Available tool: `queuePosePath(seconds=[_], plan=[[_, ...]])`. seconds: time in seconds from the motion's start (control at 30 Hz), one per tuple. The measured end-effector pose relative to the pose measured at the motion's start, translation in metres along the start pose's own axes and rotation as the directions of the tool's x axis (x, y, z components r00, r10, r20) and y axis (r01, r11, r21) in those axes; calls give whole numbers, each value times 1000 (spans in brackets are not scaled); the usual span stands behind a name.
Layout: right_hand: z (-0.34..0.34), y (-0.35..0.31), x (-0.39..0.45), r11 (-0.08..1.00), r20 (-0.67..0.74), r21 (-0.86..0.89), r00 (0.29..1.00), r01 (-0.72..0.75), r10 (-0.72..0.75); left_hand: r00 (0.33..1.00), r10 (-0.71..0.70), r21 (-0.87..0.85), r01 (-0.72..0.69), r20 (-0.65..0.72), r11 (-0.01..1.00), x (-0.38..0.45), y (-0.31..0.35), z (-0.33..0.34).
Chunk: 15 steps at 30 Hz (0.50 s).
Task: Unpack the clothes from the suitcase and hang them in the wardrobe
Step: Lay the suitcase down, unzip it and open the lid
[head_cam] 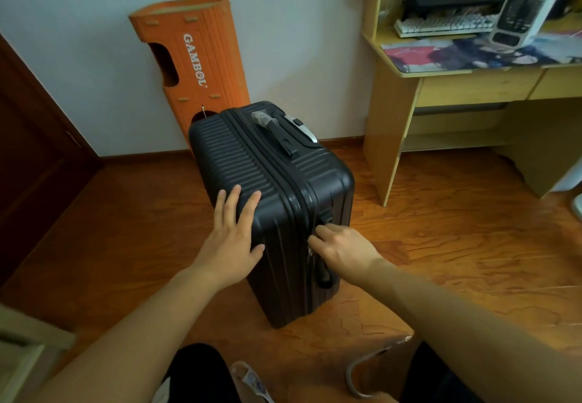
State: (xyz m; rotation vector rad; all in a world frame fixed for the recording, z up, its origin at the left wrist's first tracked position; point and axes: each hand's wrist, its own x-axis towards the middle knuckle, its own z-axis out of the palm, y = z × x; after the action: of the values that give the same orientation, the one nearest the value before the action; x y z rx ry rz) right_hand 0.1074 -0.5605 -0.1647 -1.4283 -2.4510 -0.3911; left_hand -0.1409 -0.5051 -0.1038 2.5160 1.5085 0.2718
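Note:
A black ribbed hard-shell suitcase (274, 182) stands upright and closed on the wooden floor in front of me. My left hand (234, 235) lies flat against its near top corner, fingers spread over the ribs and thumb on the front face. My right hand (341, 246) is at the side seam just above the side handle, its fingertips curled and pinching something small at the zipper line; the pinched part is hidden by the fingers. No clothes and no wardrobe are visible.
An orange "GAMBOL" cardboard piece (195, 65) leans on the wall behind the suitcase. A yellow wooden desk (441, 87) with keyboard stands at right. A dark brown door (37, 157) is at left. Open floor (456, 261) lies to the right.

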Motion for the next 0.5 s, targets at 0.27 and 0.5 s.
queuePosePath(seconds=[0.27, 0.5], plan=[[-72, 25, 48, 974, -54, -165, 984, 158, -169, 1000, 9, 7, -10, 18, 1000, -2, 0, -1], [-89, 76, 155, 980, 88, 17, 976, 197, -197, 995, 98, 58, -97, -26, 994, 1, -16, -19]])
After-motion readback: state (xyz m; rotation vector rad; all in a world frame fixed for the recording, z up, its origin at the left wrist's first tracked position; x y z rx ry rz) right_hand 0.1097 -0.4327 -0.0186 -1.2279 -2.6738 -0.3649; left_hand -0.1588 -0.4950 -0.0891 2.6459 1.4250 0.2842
